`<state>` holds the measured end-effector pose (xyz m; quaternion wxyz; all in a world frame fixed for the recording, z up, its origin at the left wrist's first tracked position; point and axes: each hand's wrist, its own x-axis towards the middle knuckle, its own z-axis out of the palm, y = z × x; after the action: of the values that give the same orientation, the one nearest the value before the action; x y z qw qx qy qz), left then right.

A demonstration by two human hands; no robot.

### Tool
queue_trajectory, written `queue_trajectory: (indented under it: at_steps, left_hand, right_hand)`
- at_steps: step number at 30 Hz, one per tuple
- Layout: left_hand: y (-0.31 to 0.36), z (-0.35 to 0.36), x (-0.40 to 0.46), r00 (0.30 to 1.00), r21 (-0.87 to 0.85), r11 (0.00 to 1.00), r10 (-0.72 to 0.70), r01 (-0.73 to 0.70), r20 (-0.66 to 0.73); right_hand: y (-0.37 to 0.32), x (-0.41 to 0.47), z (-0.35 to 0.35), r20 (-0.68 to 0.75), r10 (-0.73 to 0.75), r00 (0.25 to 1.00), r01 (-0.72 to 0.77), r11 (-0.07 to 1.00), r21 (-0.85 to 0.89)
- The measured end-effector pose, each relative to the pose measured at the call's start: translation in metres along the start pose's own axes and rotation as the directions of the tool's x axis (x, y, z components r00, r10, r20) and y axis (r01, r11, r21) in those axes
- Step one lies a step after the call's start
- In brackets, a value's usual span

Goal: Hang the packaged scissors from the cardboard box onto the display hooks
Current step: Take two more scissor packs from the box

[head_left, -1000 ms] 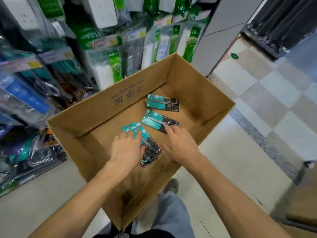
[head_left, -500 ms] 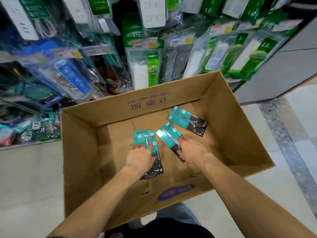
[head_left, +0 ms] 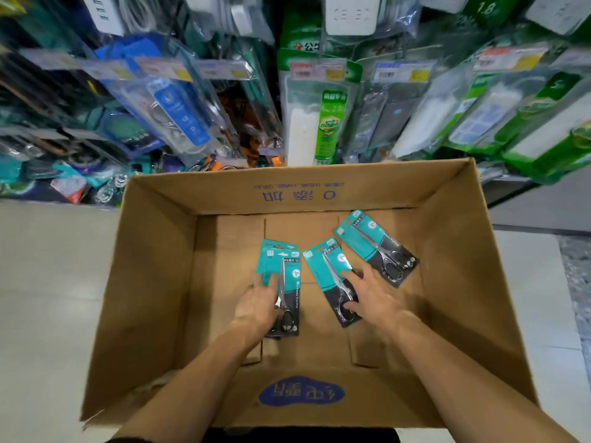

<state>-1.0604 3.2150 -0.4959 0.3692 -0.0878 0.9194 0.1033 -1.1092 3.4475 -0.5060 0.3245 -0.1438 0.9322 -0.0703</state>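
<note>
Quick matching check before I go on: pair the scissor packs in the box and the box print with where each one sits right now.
Things:
1. teal-and-black scissors pack stack
2. middle teal-and-black scissors pack
3. far-right teal-and-black scissors pack
4. blue oval print on brown cardboard box

Places:
A. untouched, toward the box's far right corner
B. under the left hand
C. on the near flap
D. under the right hand

Pairs: 1-B, 2-D, 3-A, 4-C
</note>
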Motion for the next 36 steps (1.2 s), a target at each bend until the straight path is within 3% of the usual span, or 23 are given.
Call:
queue_trajectory:
  at_steps: [8, 14, 18, 21, 28, 36]
  left_hand:
    - [-0.012, 0.002, 0.001, 0.999, -0.289, 0.957, -0.025, 0.015, -0.03]
    - [-0.027, -0.012, -0.011, 0.998, -0.321, 0.946, 0.021, -0.037, -0.054]
    - [-0.039, -0.024, -0.021, 0.993, -0.344, 0.935, 0.058, -0.091, -0.104]
    - [-0.054, -0.04, -0.031, 0.981, -0.411, 0.898, 0.096, -0.159, -0.17]
    - [-0.116, -0.075, -0.074, 0.899, -0.562, 0.727, 0.18, -0.396, -0.4]
    - [-0.222, -0.11, -0.158, 0.826, -0.711, 0.442, 0.146, -0.547, -0.544]
  right_hand:
    - [0.014, 0.006, -0.003, 0.087, -0.027, 0.996, 0.004, 0.967, 0.255]
    - [0.013, 0.003, -0.013, 0.13, 0.013, 0.991, -0.065, 0.912, 0.404]
    - [0.002, -0.003, -0.02, 0.109, 0.023, 0.994, -0.073, 0.869, 0.489]
    - [-0.01, -0.009, -0.028, -0.003, 0.036, 0.999, -0.027, 0.81, 0.585]
    - [-0.082, -0.045, -0.053, -0.215, 0.03, 0.976, 0.141, 0.663, 0.735]
    - [-0.21, -0.096, -0.08, -0.391, -0.084, 0.917, 0.358, 0.607, 0.71]
